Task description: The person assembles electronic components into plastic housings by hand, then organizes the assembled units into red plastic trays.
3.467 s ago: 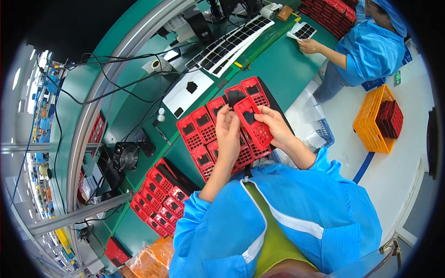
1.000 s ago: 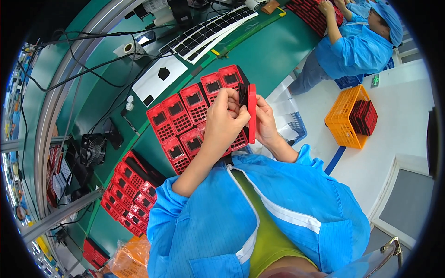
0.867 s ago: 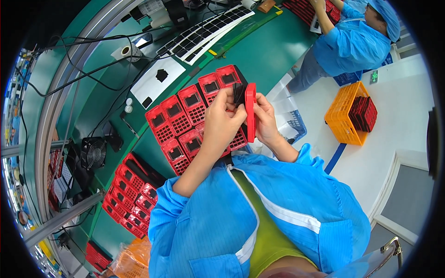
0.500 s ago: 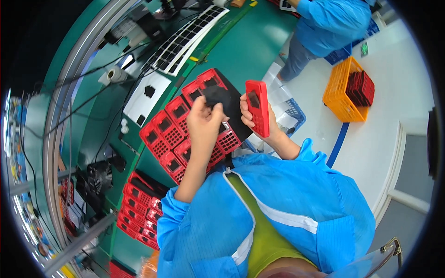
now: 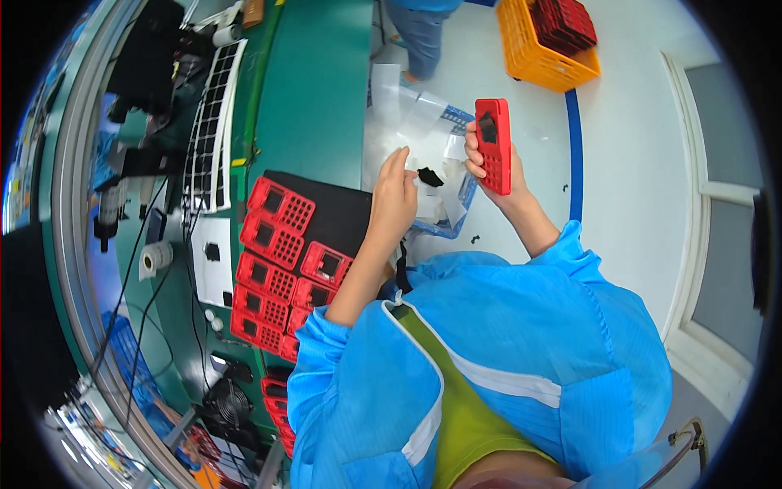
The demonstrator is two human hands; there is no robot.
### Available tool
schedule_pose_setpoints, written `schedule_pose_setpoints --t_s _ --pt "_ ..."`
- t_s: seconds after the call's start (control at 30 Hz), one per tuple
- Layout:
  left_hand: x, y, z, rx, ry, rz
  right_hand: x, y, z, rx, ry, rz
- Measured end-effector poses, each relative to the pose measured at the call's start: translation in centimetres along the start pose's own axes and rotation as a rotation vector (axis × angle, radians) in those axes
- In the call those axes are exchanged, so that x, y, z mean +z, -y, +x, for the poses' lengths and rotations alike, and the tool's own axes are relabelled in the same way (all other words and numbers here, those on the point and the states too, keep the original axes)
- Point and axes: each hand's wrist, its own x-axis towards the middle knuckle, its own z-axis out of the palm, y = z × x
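Observation:
My right hand [image 5: 489, 163] grips a red plastic keypad-phone housing [image 5: 497, 163], held upright with its button holes showing. A black patch [image 5: 487, 128] covers its screen window and looks partly raised. My left hand [image 5: 395, 200] has its fingers stretched upward, over the near side of a blue basket [image 5: 441, 230] lined with clear plastic. Just right of its fingertips is a crumpled black scrap [image 5: 429, 177]; whether it hangs in the air or lies in the basket I cannot tell. Several more red housings [image 5: 262, 273] lie in rows on a black mat [image 5: 338, 210] left of that hand.
On the green table [image 5: 314, 106] are a sheet of black rectangles [image 5: 213, 130], a white sheet [image 5: 213, 273], a tape roll [image 5: 155, 259], cables and a small fan [image 5: 228, 403]. A yellow crate [image 5: 521, 61] of red housings stands on the floor near another person's legs [image 5: 422, 37].
My left hand has gone from above the red housings to the basket, and the black scrap is now beyond its fingers. The right hand still holds the housing. The view has turned.

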Motion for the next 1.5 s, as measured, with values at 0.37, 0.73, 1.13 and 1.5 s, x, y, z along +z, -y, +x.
schedule_pose_setpoints --t_s 0.37,0.73,1.13,1.5 --pt "-1.5 -5.7 4.2 -0.313 0.120 -0.571 0.9 -2.2 0.7 0.109 -0.065 -0.250" --pt "-4.5 -5.3 4.0 -0.362 0.011 -0.568 2.4 -4.0 2.7 0.142 0.127 -0.374" --pt "-2.7 -3.1 3.7 -0.409 -0.138 -0.623 1.5 -1.4 3.3 -0.098 -0.019 0.118" --pt "1.6 0.1 7.1 -0.131 -0.105 0.048 0.4 -0.1 2.5 -0.076 -0.203 -0.353"
